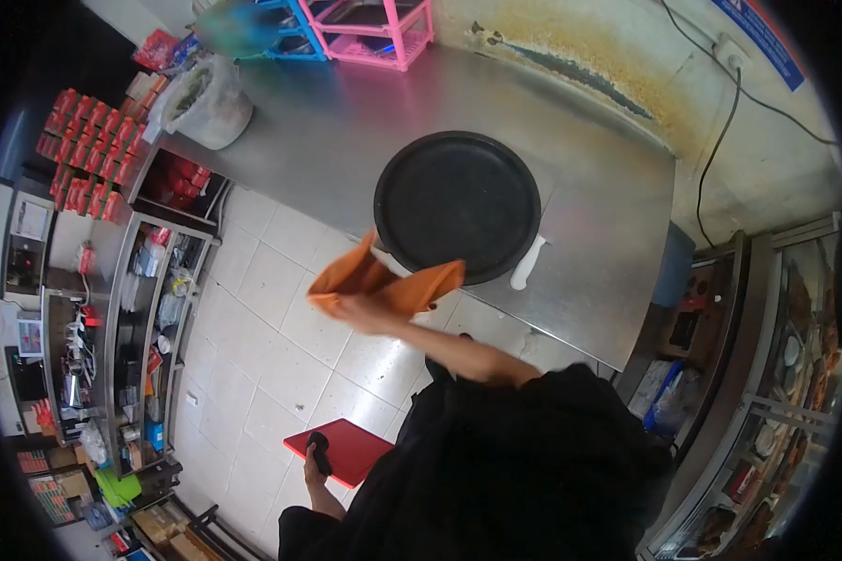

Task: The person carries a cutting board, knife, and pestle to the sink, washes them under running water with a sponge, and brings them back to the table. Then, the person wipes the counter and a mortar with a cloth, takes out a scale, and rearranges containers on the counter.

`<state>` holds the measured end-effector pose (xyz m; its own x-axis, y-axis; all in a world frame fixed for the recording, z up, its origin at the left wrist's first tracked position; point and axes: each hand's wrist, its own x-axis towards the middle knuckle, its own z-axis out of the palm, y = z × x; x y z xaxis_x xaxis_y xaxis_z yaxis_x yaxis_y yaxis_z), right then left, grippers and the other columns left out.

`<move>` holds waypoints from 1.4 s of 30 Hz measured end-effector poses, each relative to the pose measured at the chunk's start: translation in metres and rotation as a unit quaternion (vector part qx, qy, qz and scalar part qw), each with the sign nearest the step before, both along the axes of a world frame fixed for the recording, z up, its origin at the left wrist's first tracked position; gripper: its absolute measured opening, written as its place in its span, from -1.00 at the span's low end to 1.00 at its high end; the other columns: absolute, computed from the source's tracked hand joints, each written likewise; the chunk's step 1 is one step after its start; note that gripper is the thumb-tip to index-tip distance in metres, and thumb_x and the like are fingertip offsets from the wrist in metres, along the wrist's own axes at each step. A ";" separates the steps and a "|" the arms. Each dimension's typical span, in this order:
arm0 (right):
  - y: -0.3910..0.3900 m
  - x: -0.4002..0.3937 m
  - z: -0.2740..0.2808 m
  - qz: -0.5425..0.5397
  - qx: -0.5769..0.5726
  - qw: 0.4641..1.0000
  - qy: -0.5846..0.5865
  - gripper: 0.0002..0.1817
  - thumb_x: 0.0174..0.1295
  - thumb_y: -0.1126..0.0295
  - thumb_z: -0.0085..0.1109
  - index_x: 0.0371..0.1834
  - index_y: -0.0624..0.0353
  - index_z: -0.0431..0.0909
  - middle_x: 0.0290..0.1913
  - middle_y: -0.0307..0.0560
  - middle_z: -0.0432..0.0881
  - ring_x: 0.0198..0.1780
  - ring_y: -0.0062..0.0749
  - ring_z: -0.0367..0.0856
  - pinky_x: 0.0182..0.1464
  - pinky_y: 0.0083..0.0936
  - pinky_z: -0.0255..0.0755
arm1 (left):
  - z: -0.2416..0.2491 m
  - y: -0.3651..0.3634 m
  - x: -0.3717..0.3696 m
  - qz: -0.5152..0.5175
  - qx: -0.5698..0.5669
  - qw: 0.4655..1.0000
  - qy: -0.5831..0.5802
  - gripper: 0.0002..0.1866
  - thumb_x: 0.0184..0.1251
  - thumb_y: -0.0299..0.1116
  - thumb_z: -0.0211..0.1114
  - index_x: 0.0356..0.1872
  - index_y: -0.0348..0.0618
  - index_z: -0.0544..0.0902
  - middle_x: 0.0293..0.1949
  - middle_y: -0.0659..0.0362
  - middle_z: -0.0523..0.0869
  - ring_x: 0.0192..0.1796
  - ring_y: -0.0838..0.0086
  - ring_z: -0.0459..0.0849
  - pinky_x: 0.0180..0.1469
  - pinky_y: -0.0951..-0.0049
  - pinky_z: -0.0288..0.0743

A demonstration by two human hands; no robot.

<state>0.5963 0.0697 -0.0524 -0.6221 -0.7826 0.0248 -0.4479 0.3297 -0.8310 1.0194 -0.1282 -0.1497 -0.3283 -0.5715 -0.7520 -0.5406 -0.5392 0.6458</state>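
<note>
My right hand is closed around an orange cloth, whose loose folds overlap the near rim of a round black tray in this view. The tray lies on a steel table. Beside the tray, at the table edge, is a white handle. Lower down, my left hand grips a red cutting board at its edge, above the tiled floor. A dark oblong object shows at that same grip; what it is I cannot tell.
A white bucket lined with a plastic bag stands at the table's far left end. Pink and blue racks sit at the back. Stacked red boxes and loaded shelves line the left; a glass display case stands right.
</note>
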 end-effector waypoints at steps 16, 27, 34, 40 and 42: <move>0.195 -0.135 0.082 -0.549 -0.002 0.831 0.086 -0.44 0.20 0.00 -0.15 0.13 0.17 0.19 0.05 0.17 0.30 0.08 -0.15 0.29 0.03 -0.27 0.19 | -0.019 -0.020 0.027 0.056 0.138 0.989 0.021 -0.59 -0.03 0.02 0.24 -0.35 -0.11 0.50 -0.69 0.27 0.44 -0.70 0.51 0.43 -0.70 0.55 0.33; 0.064 -0.211 -0.056 -0.392 0.052 0.908 0.138 -0.40 0.21 0.23 -0.24 0.21 0.47 0.01 0.30 0.30 -0.07 0.36 0.03 -0.19 0.34 -0.21 -0.35 | -0.013 -0.004 0.002 0.089 0.115 0.989 -0.022 -0.57 0.00 0.05 0.22 -0.32 -0.11 0.47 -0.70 0.25 0.42 -0.75 0.47 0.41 -0.74 0.53 0.33; 0.076 -0.066 0.022 -0.187 0.006 0.982 -0.015 -0.69 0.23 0.27 -0.17 -0.05 0.17 0.39 -0.02 0.19 0.42 -0.01 0.03 0.40 -0.01 -0.25 0.29 | -0.033 -0.029 -0.008 -0.010 0.062 0.998 0.011 -0.55 -0.02 0.04 0.23 -0.34 -0.16 0.49 -0.72 0.25 0.40 -0.74 0.46 0.41 -0.74 0.51 0.32; 0.244 -0.037 0.066 -0.301 0.017 0.952 -0.043 -0.69 0.14 0.27 -0.11 -0.26 0.26 0.55 -0.24 0.06 0.58 -0.19 -0.16 0.55 -0.10 -0.42 0.38 | -0.039 -0.061 -0.041 -0.015 0.098 0.995 0.002 -0.56 -0.04 0.02 0.26 -0.39 -0.20 0.51 -0.75 0.23 0.40 -0.75 0.47 0.40 -0.74 0.50 0.31; 0.299 -0.015 0.093 -0.456 -0.005 0.880 -0.131 -0.70 0.14 0.28 -0.09 -0.26 0.25 0.55 -0.28 0.05 0.60 -0.26 -0.27 0.58 -0.18 -0.44 0.40 | -0.038 -0.067 -0.052 -0.012 0.084 0.996 -0.038 -0.56 -0.06 0.01 0.28 -0.41 -0.22 0.51 -0.74 0.22 0.42 -0.74 0.48 0.41 -0.74 0.50 0.30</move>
<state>0.5813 0.3683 0.0403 -0.9770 0.0442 -0.2088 0.2064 0.4449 -0.8715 0.9673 -0.1956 -0.1873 -0.2781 -0.4275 -0.8602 -0.5988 -0.6230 0.5033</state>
